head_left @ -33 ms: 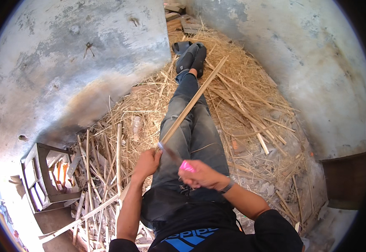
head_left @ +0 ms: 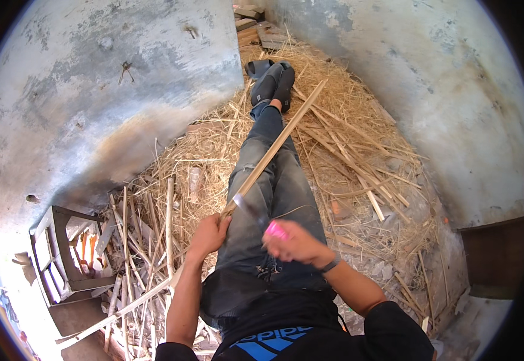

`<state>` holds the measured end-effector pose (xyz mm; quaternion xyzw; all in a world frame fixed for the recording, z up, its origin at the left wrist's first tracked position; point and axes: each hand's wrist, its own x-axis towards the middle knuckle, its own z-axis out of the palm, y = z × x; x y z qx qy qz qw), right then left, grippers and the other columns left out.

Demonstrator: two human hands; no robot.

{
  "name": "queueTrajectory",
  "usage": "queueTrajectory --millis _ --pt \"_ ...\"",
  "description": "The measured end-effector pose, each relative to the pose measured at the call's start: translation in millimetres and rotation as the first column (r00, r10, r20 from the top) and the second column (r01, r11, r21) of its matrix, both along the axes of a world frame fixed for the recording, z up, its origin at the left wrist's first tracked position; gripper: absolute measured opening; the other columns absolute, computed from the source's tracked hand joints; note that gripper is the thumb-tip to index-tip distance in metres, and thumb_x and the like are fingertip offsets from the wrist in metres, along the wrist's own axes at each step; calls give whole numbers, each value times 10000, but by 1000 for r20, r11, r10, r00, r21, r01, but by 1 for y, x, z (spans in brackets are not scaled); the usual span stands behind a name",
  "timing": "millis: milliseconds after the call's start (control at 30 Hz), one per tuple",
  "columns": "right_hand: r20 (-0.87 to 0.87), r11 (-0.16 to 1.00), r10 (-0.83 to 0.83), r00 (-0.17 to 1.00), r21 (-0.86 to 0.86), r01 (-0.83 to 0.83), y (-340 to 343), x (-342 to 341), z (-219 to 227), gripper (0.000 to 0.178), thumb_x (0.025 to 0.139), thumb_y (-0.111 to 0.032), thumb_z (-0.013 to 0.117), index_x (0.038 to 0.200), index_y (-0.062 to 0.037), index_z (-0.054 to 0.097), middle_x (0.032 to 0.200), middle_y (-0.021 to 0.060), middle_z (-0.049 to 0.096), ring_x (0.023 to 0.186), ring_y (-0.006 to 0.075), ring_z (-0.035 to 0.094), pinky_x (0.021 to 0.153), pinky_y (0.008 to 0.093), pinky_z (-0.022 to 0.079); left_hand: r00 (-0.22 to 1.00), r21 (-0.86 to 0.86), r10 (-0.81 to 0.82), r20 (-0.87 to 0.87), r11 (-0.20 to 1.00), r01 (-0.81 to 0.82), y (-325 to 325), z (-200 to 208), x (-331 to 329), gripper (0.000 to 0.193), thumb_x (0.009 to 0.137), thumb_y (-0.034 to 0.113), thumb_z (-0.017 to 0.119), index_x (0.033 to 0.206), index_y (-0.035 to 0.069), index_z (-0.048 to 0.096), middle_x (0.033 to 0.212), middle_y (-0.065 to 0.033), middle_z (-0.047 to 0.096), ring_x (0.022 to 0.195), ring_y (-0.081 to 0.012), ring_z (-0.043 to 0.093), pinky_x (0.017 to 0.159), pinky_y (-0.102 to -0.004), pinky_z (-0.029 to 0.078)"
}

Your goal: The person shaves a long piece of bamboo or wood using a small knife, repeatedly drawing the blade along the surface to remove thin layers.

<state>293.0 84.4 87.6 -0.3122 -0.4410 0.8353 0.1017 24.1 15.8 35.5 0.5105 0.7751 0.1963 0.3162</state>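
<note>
A long, pale strip of split bamboo (head_left: 274, 147) slants across my outstretched legs, its far end near my feet. My left hand (head_left: 209, 233) is closed around the strip beside my thigh. In my right hand (head_left: 295, 243) is a knife (head_left: 248, 207) with a bright pink handle, gripped over my lap and blurred by motion. Its blade points up and left toward the strip, just beyond my left hand. Whether the edge touches the bamboo is too blurred to tell.
Thin shavings (head_left: 214, 135) cover the floor around my legs. Loose strips (head_left: 358, 162) lie to the right, and several sticks (head_left: 170, 228) are piled at the left beside an open frame (head_left: 63, 253). Worn walls (head_left: 123, 72) stand close on both sides.
My right hand and the knife have shifted slightly up and to the right, the blade moving farther along the strip from my left hand. The left hand and strip stay nearly still.
</note>
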Motion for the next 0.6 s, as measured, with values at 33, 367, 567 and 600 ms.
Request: queueTrajectory --millis 33,367,567,600 --pt "64 979 -139 988 157 127 16 13 -8 94 1050 -176 642 1041 -83 653 731 -7 662 537 54 550 489 234 438 998 1 -1 58 1000 1 -2 7 -2 494 1021 394 660 830 -61 640 681 -225 612 623 -371 577 634 -474 445" --pt "131 385 -748 651 884 265 131 50 -56 425 1099 -368 525 934 -13 692 681 180 657 648 415 626 641 468 483 994 -16 -64 -83 998 63 -29 16 -1 465 1038 407 634 867 -25 626 759 -290 663 756 -489 664 703 -555 502" --pt "123 273 -810 574 945 182 167 2 -77 477 1104 -372 505 885 8 692 706 244 630 654 439 619 605 481 459 972 -6 -44 -231 999 44 -24 15 9 416 1039 411 630 926 11 613 755 -288 671 770 -522 673 696 -604 516" --pt "165 310 -766 621 941 133 159 -4 -81 471 1103 -370 505 879 3 686 728 260 637 673 452 628 609 491 460 968 -4 -43 -246 999 44 -24 16 11 409 1039 409 631 934 14 612 749 -286 670 763 -521 672 688 -603 517"
